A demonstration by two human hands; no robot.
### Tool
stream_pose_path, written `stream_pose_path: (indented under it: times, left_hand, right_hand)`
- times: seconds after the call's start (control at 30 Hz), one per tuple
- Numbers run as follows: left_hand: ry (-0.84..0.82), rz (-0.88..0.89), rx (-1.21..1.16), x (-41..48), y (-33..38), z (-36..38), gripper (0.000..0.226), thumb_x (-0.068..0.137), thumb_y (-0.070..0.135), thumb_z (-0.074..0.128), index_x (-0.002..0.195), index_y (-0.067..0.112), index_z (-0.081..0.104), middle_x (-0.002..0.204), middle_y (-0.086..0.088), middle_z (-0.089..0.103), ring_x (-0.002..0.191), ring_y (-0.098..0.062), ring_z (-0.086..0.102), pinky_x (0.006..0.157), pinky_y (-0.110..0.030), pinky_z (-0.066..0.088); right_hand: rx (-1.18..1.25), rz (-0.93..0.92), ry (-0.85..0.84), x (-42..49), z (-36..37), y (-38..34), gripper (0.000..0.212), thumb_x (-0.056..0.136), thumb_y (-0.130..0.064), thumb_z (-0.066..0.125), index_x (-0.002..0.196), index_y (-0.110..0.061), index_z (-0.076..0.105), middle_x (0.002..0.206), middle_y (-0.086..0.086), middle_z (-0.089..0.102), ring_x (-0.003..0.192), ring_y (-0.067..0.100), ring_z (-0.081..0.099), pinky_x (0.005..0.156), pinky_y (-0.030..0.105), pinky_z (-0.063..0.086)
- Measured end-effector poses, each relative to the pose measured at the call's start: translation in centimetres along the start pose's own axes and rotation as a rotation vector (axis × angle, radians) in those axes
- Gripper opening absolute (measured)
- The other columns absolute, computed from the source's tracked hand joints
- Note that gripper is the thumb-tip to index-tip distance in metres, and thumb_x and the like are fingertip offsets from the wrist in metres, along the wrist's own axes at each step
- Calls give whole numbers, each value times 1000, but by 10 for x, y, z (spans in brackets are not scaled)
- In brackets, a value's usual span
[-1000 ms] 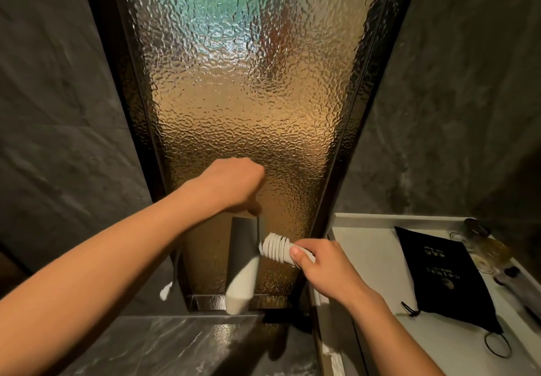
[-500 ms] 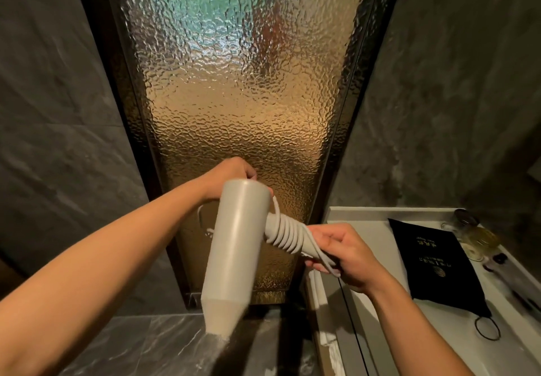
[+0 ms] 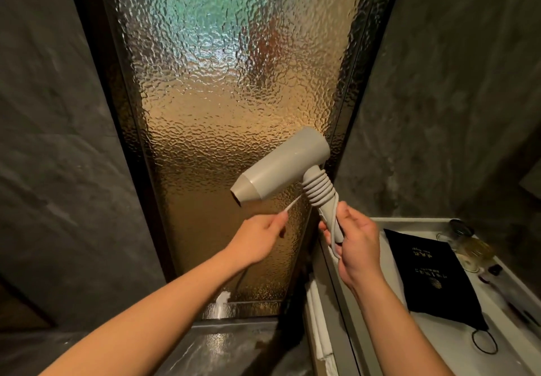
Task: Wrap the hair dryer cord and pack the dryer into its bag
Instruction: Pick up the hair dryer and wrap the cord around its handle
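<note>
A beige hair dryer [image 3: 281, 168] is held up in front of the textured glass door, nozzle pointing down-left. Its cord [image 3: 319, 189] is coiled several turns around the upper handle. My right hand [image 3: 355, 241] grips the lower handle, with a loop of cord hanging below the fingers. My left hand [image 3: 260, 236] pinches the loose stretch of cord to the left of the dryer and holds it taut. A black drawstring bag [image 3: 433, 276] with gold lettering lies flat in the white tray on the right.
The white tray [image 3: 389, 222] stands at the right and holds a glass [image 3: 461, 230] and small items at its far corner. A textured glass door [image 3: 228, 112] fills the middle. Dark stone walls flank it. A marble ledge [image 3: 222, 349] lies below.
The dryer has swung from nozzle-down to nozzle pointing left and moved up and right. My left hand came off the dryer body and now pinches the loose cord lower down.
</note>
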State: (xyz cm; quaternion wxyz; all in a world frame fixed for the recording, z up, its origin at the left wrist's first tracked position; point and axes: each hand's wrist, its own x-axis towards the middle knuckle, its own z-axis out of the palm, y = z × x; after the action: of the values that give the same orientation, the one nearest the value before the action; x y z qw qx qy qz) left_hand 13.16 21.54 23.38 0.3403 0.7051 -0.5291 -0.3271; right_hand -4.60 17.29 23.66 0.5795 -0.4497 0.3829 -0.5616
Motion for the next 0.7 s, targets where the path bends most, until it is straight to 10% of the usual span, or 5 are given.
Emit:
stream_pose_path:
  times: [0.3, 0.47, 0.7]
  left_hand:
    - [94, 469, 574, -39, 19, 0, 20, 97, 37, 44, 82, 25, 47, 75, 3, 62, 66, -20, 62, 54, -31, 43]
    - [207, 923, 1039, -29, 46, -30, 9, 74, 18, 63, 79, 17, 57, 67, -2, 62, 54, -25, 62, 40, -32, 43]
    - [258, 1109, 1113, 4, 66, -74, 11, 81, 25, 53, 78, 15, 57, 68, -4, 58, 59, -25, 61, 43, -33, 46]
  right_hand:
    - [-716, -214, 227, 16, -7, 12, 29, 102, -30, 57, 110, -11, 76, 93, 2, 73, 90, 21, 67, 76, 32, 48]
    - [-1045, -184, -10, 10, -6, 15, 31, 99, -40, 57, 113, -19, 75, 99, 5, 78, 91, 26, 69, 72, 35, 49]
    - [-1210, -229, -375, 2, -2, -1, 29, 96, -40, 57, 113, -24, 74, 101, -2, 77, 94, 19, 69, 81, 41, 56]
